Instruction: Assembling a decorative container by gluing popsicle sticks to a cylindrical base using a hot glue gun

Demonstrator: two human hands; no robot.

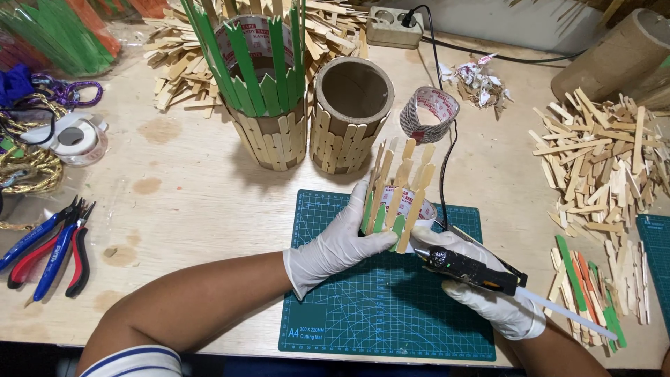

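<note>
Head view: our left hand (340, 246) grips the half-covered stick tube (398, 199) at the middle, our right hand (488, 293) grips the glue gun (469, 269). Two covered tubes (310, 119) stand at the top; many sticks (600, 167) wait.

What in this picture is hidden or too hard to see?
Head view:
- Glue gun nozzle: hidden behind the stick holder.
- Left hand fingertips: hidden behind that holder.
- Right hand palm: covered by the gun.
- Brown tube: cut off by the top edge.
</note>
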